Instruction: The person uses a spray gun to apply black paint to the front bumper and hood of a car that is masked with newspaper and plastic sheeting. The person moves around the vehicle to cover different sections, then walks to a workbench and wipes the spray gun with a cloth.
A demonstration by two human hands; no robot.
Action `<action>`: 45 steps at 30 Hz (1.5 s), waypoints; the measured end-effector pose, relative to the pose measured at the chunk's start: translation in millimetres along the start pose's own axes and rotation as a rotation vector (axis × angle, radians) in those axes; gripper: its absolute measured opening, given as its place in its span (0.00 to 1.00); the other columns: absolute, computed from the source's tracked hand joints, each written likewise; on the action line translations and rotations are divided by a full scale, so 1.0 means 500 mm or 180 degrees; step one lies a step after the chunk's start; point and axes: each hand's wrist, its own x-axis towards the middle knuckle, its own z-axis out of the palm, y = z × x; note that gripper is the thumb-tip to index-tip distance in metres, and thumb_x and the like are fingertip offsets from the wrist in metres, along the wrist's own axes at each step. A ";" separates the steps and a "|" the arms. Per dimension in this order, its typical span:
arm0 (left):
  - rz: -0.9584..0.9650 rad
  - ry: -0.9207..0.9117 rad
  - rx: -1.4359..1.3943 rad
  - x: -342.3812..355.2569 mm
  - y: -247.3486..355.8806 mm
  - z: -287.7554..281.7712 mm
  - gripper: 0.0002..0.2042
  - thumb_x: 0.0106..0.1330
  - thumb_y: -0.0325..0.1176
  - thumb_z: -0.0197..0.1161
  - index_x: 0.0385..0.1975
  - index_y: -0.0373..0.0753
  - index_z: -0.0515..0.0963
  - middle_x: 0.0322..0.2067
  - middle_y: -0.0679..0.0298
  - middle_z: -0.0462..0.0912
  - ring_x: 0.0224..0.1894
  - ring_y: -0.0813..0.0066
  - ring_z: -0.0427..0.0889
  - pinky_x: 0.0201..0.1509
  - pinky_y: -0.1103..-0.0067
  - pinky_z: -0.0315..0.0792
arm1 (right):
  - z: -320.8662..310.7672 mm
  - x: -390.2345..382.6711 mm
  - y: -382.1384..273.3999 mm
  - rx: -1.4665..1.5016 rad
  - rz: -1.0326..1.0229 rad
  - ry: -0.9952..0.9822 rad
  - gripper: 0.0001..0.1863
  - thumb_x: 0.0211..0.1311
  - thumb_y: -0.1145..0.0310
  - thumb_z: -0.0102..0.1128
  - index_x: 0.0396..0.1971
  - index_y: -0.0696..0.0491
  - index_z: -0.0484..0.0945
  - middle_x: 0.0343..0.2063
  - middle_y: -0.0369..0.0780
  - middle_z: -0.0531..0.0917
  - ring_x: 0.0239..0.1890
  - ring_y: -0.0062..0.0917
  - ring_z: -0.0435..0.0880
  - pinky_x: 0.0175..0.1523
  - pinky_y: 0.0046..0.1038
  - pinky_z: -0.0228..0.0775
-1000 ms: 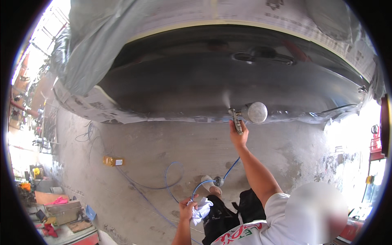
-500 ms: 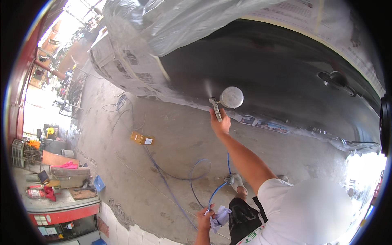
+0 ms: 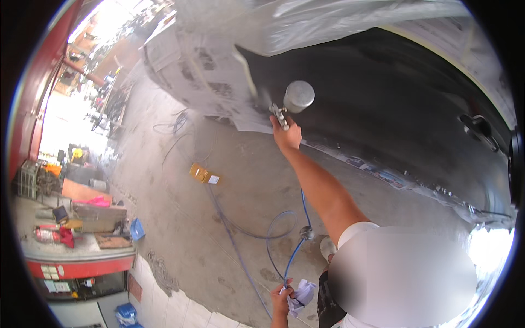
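My right hand (image 3: pixel 287 134) is wrapped round the handle of a spray gun (image 3: pixel 279 116) with a round silver paint cup (image 3: pixel 299 97). Faint mist leaves its nozzle towards the dark car panel (image 3: pixel 377 98), close to the masked edge at the left. A blue air hose (image 3: pixel 296 256) hangs below my right arm, with a round grey fitting (image 3: pixel 307 233) along it. Low in the view, my left hand (image 3: pixel 281 298) is closed on this hose and a crumpled pale cloth (image 3: pixel 302 296).
Newspaper (image 3: pixel 202 76) and clear plastic sheeting (image 3: pixel 339 22) cover the car round the panel. A yellow-brown can (image 3: pixel 199 173) stands on the concrete floor, beside loose hose loops. Cluttered shelving (image 3: pixel 82 240) lines the left side. A door handle (image 3: pixel 479 131) sticks out at the right.
The spray gun in my right hand has moved leftwards along the panel, nearer the newspaper edge. The view has shifted too. My left hand still holds the hose and cloth.
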 end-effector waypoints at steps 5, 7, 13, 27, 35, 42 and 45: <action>-0.0043 -0.0524 0.0257 0.008 0.016 0.056 0.21 0.56 0.26 0.63 0.51 0.26 0.84 0.20 0.64 0.79 0.22 0.77 0.76 0.30 0.80 0.69 | -0.275 -0.045 0.121 0.0483 0.0442 0.0098 0.26 0.60 0.41 0.72 0.47 0.47 0.86 0.38 0.48 0.89 0.47 0.51 0.86 0.50 0.46 0.78; -0.0060 -0.0745 0.0489 0.019 0.003 0.091 0.21 0.56 0.25 0.63 0.50 0.25 0.84 0.20 0.64 0.79 0.22 0.77 0.76 0.29 0.80 0.69 | -0.418 -0.074 0.168 0.0676 0.0556 0.0213 0.25 0.59 0.42 0.73 0.48 0.45 0.86 0.38 0.47 0.90 0.47 0.51 0.87 0.50 0.44 0.79; -0.0031 -0.1363 0.1366 -0.005 -0.079 0.235 0.21 0.54 0.22 0.61 0.49 0.25 0.85 0.19 0.64 0.78 0.20 0.77 0.75 0.28 0.81 0.69 | -0.844 -0.142 0.339 0.0469 0.0882 0.0305 0.23 0.60 0.41 0.71 0.41 0.46 0.85 0.34 0.46 0.89 0.44 0.50 0.87 0.48 0.45 0.79; -0.0217 -0.2904 0.3210 -0.318 -0.318 0.897 0.18 0.60 0.21 0.62 0.50 0.28 0.85 0.19 0.66 0.79 0.21 0.79 0.75 0.28 0.81 0.68 | -1.874 -0.234 0.798 0.0873 0.1137 0.1569 0.20 0.60 0.43 0.72 0.36 0.44 0.85 0.27 0.42 0.88 0.35 0.45 0.88 0.42 0.44 0.79; -0.0561 -0.3327 0.3628 -0.562 -0.531 1.279 0.19 0.60 0.23 0.62 0.52 0.26 0.84 0.21 0.65 0.79 0.22 0.79 0.76 0.30 0.82 0.69 | -2.392 -0.226 1.097 0.0948 0.1089 0.2410 0.20 0.59 0.43 0.74 0.34 0.46 0.86 0.28 0.43 0.88 0.37 0.46 0.87 0.42 0.43 0.79; -0.0664 -0.3805 0.3967 -0.696 -0.677 1.485 0.20 0.60 0.23 0.62 0.53 0.23 0.82 0.23 0.65 0.79 0.23 0.79 0.76 0.32 0.81 0.69 | -2.771 -0.233 1.288 0.0984 0.1222 0.2801 0.24 0.58 0.42 0.75 0.40 0.47 0.89 0.32 0.44 0.90 0.40 0.42 0.90 0.45 0.40 0.80; -0.0654 -0.3885 0.4064 -0.745 -0.720 1.571 0.20 0.61 0.23 0.63 0.54 0.22 0.81 0.23 0.65 0.79 0.23 0.80 0.76 0.32 0.81 0.69 | -2.906 -0.229 1.372 0.0825 0.1125 0.3142 0.24 0.56 0.42 0.76 0.42 0.46 0.89 0.35 0.44 0.90 0.42 0.42 0.90 0.47 0.40 0.80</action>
